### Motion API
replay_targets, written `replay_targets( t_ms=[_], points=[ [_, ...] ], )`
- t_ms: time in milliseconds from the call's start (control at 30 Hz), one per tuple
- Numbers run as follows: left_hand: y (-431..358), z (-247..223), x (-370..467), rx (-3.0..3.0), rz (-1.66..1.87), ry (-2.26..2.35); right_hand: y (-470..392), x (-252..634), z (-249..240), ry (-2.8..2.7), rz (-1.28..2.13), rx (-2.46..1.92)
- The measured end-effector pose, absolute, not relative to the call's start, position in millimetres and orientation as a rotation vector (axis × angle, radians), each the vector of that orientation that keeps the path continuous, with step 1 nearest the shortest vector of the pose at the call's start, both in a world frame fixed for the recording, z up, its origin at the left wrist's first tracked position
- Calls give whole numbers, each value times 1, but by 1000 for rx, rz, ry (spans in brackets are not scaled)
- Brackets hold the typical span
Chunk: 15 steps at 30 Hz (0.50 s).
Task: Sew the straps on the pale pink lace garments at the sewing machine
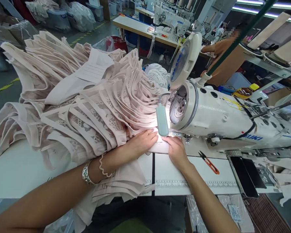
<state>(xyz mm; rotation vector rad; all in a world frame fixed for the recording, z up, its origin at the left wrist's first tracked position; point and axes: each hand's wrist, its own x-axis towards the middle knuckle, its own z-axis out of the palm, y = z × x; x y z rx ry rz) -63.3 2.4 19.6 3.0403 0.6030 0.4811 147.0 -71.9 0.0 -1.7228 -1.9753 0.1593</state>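
Observation:
My left hand (145, 141), with a ring on one finger, lies with its fingers stretched forward on pale pink fabric under the machine head. My right hand (177, 150) is at the fabric's other side, fingers bent and closed at its edge; the fingertips are partly behind a pale green lamp (162, 120). The white sewing machine (218, 111) stands in front of my right hand. Its needle area is hidden by the lamp and glare. A large heap of pale pink lace-trimmed garments (97, 113) is left of the machine, reaching my left forearm.
Orange-handled thread snips (209, 162) lie right of my right hand. A dark phone-like slab (244, 176) lies farther right. A printed ruler (172, 184) runs along the table's front edge. Thread cones (269, 30) stand upper right. Beyond are another machine (172, 21) and a person (229, 58).

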Motion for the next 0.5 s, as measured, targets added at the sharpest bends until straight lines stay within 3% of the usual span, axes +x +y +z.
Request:
replay_targets(
  t_ms=[500],
  points=[
    [9,-2,-50,2848,574,833,-77,144,1,-2083,-144,-1645]
  ],
)
